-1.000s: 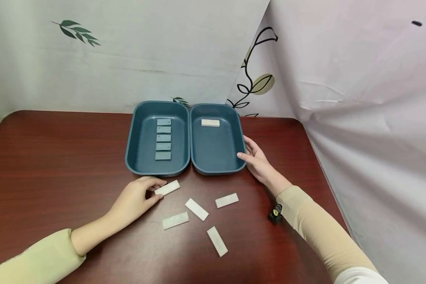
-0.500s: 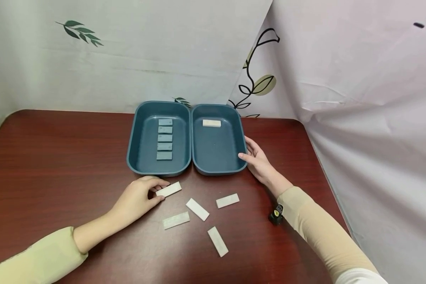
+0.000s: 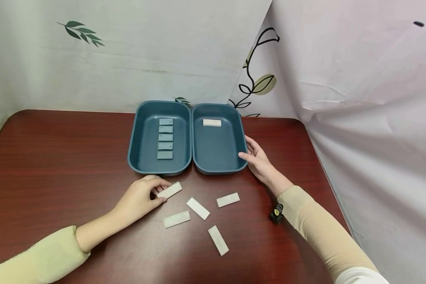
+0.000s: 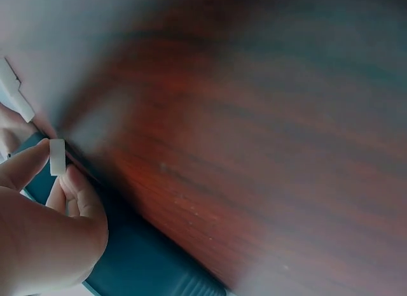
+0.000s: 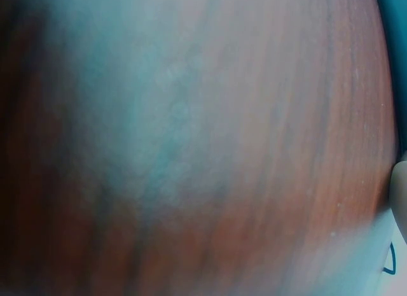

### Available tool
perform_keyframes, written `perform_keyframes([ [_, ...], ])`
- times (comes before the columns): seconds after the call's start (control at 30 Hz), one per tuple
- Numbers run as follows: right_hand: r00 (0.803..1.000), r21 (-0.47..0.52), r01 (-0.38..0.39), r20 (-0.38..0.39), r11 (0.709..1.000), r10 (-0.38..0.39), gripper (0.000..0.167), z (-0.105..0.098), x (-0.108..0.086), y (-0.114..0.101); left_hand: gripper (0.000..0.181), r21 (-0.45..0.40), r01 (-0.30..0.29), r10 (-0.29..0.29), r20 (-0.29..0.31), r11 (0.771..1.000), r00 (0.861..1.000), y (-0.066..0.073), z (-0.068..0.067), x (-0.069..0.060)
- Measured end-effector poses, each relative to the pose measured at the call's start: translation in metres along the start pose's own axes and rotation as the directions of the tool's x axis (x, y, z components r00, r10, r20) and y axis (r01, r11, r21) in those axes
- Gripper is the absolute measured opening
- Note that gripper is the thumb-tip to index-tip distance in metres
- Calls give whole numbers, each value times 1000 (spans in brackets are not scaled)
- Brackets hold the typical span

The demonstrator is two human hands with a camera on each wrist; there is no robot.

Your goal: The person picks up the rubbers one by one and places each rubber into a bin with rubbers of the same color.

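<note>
My left hand (image 3: 142,195) pinches a white rectangular block (image 3: 169,190) between thumb and fingers, just in front of the left blue tray (image 3: 132,146). In the left wrist view the same block (image 4: 57,157) shows end-on between thumb and fingertips. At the right blue tray (image 3: 220,171), my right hand (image 3: 260,162) holds the near right side, its thumb over the rim and its fingers along the outer wall. One white block (image 3: 212,123) lies at the back inside that tray. Only a bit of finger (image 5: 399,191) shows at the edge of the right wrist view.
Several grey-blue blocks (image 3: 165,137) lie in a column in the left tray. On the brown table (image 3: 56,157) several loose white blocks (image 3: 198,208) are scattered before the trays, which stand side by side. A pale patterned curtain (image 3: 145,51) hangs behind.
Almost nothing moves: the whole scene shifts slightly right in the view. The left hand keeps its pinch on the white block, and the right hand stays at the tray.
</note>
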State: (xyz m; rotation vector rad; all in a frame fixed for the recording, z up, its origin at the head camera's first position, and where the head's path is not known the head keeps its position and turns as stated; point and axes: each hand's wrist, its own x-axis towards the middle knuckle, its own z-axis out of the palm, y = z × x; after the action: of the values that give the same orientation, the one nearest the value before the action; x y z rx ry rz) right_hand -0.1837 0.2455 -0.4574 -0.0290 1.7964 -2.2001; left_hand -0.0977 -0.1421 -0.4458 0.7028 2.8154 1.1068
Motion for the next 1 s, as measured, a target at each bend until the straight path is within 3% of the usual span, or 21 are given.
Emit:
perform_keyframes([
  [0.63,1000,13,4,3,1000,-4,74,0,0,0,28,-63,71,-66,75,995,995,4,-4,5],
  [1.0,1000,20,6,4,1000,-6,75,0,0,0,25,-97,48,-39,95,994,995,14,-15,7],
])
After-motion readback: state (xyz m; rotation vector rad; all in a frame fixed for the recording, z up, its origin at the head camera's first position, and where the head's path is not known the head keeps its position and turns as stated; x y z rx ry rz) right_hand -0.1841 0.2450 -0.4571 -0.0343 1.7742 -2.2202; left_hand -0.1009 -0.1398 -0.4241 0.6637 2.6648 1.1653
